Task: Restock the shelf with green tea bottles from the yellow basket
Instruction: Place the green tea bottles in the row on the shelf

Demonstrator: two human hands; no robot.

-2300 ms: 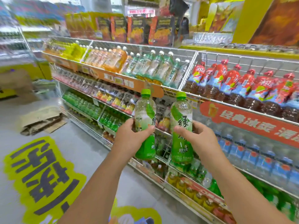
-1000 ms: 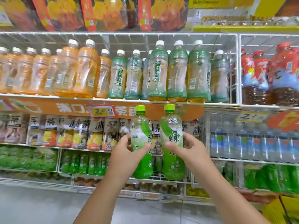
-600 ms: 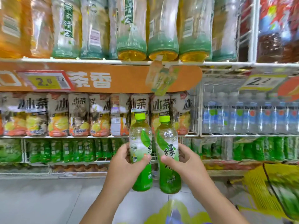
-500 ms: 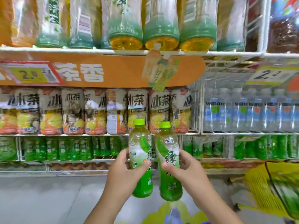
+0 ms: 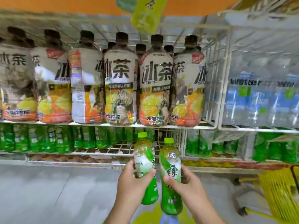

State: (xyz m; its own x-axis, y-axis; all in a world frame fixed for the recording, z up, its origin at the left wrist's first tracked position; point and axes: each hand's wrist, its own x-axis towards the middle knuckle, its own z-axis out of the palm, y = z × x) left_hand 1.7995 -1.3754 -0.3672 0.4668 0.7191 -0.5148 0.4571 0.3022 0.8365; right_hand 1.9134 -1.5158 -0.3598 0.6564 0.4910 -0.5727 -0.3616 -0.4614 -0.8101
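Gripping one green tea bottle (image 5: 146, 165) upright in left hand (image 5: 131, 181), fingers wrapped round its middle; second bottle (image 5: 170, 177) clasped likewise in right hand (image 5: 186, 183). Held side by side, nearly touching, near a lower shelf (image 5: 103, 153) of green bottles. Lemon tea row (image 5: 121, 88) above. Yellow basket (image 5: 281, 193) low, far right.

Two clear glossy plastic bottles (image 5: 170, 175) are gleaming before a white-coated wire shelf (image 5: 113, 148), beside a yellow plastic basket (image 5: 278, 191) looking matt.
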